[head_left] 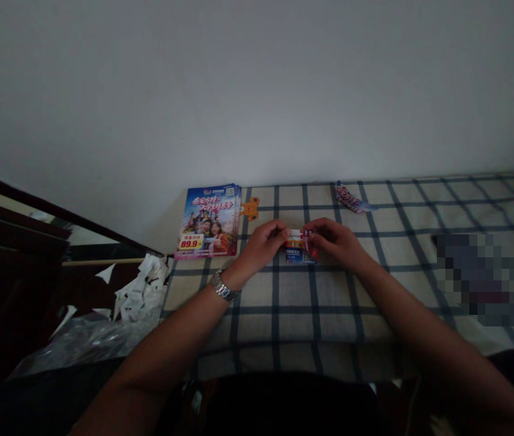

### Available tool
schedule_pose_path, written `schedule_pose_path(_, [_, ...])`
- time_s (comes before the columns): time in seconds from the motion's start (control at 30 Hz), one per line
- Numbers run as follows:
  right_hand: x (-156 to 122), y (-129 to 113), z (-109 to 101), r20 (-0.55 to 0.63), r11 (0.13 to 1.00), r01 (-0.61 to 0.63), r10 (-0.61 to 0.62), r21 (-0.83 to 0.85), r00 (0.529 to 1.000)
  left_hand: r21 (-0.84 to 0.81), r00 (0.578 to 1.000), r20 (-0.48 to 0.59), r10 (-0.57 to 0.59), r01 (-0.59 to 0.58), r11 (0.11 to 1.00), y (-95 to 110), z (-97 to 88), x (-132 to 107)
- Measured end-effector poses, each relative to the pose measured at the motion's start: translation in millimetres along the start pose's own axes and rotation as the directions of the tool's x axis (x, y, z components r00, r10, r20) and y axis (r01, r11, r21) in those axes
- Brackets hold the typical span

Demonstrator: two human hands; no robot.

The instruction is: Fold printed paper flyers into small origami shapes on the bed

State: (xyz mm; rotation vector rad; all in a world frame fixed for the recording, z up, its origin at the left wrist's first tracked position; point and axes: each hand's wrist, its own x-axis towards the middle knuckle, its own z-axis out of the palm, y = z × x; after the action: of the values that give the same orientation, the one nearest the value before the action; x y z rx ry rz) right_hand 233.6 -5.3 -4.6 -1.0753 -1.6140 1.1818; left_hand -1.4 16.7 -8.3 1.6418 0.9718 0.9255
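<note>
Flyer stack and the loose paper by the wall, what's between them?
An orange figure beside the stack, then checked cloth up to the paper, in the head view.

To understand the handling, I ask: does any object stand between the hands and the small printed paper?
Nothing visible does: the left hand and right hand both hold the small printed paper. The leaflet stack lies to the left.

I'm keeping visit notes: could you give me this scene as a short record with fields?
Left hand: pinching small, colourful printed paper piece
Right hand: pinching its right side
Worn: silver metal wristwatch
Surface: pale cloth, dark checks
Left: stack of rectangular blue, pink paper flyers
Beyond right hand: curved pink, blue strip
</note>
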Motion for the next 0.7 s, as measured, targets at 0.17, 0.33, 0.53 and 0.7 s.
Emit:
schedule_pose_path(0.17, [-0.7,-4.2,-1.3,0.003,0.992,-0.027,0.028,-0.125,1.0,0.072,1.0,0.007,0.025,-0.026,0.997,5.7,0.3,-1.5])
schedule_pose_path(0.33, [-1.5,-3.0,-0.2,0.052,0.991,-0.041,0.048,-0.13,0.998,0.019,1.0,0.014,0.011,-0.012,1.0,6.4,2.8,-2.1])
schedule_pose_path(0.53, [-1.3,-5.6,1.3,0.052,0.99,-0.041,0.049,-0.138,0.997,-0.009,1.0,0.03,0.002,-0.001,1.0,6.8,2.7,-2.0])
schedule_pose_path(0.7, [-1.7,-7.1,2.1,0.064,0.989,-0.063,0.072,-0.132,0.995,0.023,0.999,0.041,0.004,-0.004,1.0,8.6,2.4,-2.6])
